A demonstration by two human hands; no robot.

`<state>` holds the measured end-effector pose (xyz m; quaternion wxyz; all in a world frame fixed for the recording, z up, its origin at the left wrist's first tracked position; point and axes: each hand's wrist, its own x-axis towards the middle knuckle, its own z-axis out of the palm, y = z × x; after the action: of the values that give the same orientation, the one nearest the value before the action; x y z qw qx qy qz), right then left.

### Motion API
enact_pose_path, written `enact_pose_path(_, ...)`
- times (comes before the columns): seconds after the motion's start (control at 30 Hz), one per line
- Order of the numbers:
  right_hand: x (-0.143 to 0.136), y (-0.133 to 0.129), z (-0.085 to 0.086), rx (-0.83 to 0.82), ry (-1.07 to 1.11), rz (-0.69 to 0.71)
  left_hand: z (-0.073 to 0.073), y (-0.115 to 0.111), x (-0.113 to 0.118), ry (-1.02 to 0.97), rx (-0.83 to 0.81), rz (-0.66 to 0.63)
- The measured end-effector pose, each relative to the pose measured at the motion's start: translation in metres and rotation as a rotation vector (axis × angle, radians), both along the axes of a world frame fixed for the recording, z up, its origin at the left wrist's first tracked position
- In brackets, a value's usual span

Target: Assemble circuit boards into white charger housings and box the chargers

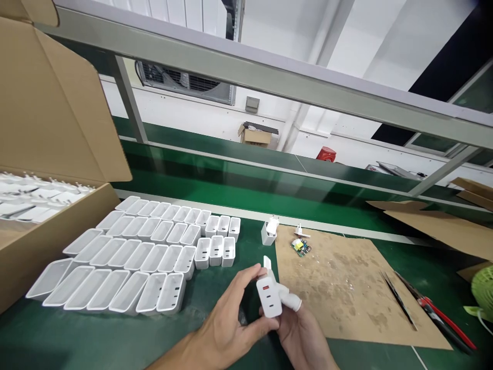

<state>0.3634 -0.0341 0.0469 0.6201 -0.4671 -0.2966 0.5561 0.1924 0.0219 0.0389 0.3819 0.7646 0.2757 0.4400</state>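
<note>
A white charger (pixel 269 299), its port face toward me, is held between my two hands above the front of the table. One red port and two dark slots show on that face. My left hand (pixel 231 313) pinches it from the left, thumb at the lower edge and fingers at the upper edge. From the right and behind, my right hand (pixel 304 334) grips it too, with white covers on its fingertips. Part of the charger's back is hidden by those fingers. Beyond the hands stands a small white housing (pixel 268 236) with a white plug piece (pixel 272 224) in its top.
Rows of open white housings (pixel 127 252) stand at left, beside a carton (pixel 61 241) of white parts. On a brown cardboard sheet (pixel 327 293) lie a small circuit board (pixel 300 247), a plug piece (pixel 302 234) and tweezers (pixel 399 302). Red-handled pliers (pixel 439 316) lie across its right edge.
</note>
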Motion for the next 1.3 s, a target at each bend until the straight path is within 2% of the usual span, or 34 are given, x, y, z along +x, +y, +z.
enact_pose_path(0.1, 0.0, -0.005, -0.009, 0.016, -0.287, -0.098, 0.006, 0.006, -0.001, 0.024, -0.151, -0.003)
enact_pose_path(0.2, 0.001, -0.008, -0.021, 0.078, -0.579, -0.191, 0.013, 0.014, 0.0, 0.072, -0.172, -0.033)
enact_pose_path(0.27, 0.002, -0.007, -0.027, 0.078, -0.66, -0.16, 0.016, 0.015, 0.002, 0.067, -0.139, -0.058)
enact_pose_path(0.33, 0.006, -0.004, -0.03, 0.062, -0.684, -0.05, 0.017, 0.014, 0.004, 0.065, -0.121, -0.092)
enact_pose_path(0.4, 0.01, 0.0, -0.027, 0.068, -0.667, 0.082, 0.016, 0.012, 0.005, 0.07, -0.113, -0.119)
enact_pose_path(0.47, 0.014, 0.003, -0.019, 0.069, -0.662, 0.171, 0.015, 0.013, 0.006, 0.051, -0.123, -0.09)
enact_pose_path(0.57, 0.017, 0.005, -0.002, 0.009, -0.687, 0.216, 0.017, 0.021, 0.008, 0.031, -0.162, -0.033)
enact_pose_path(0.7, 0.019, 0.004, 0.012, 0.039, -0.578, 0.252, 0.024, 0.029, 0.01, 0.069, -0.193, -0.143)
enact_pose_path(0.77, 0.021, 0.004, 0.012, 0.047, -0.507, 0.269, 0.029, 0.028, 0.01, 0.113, -0.147, -0.216)
enact_pose_path(0.87, 0.024, 0.003, 0.004, 0.014, -0.48, 0.272, 0.036, 0.024, 0.009, 0.183, 0.007, -0.289)
enact_pose_path(1.03, 0.028, 0.002, -0.01, -0.021, -0.554, 0.2, 0.041, 0.018, 0.015, 0.232, 0.244, -0.116)
enact_pose_path(1.2, 0.03, 0.0, -0.003, -0.08, -0.583, 0.3, 0.036, 0.02, 0.02, 0.243, 0.465, -0.095)
enact_pose_path(1.3, 0.03, 0.001, -0.002, -0.084, -0.595, 0.3, 0.032, 0.019, 0.018, 0.293, 0.514, -0.037)
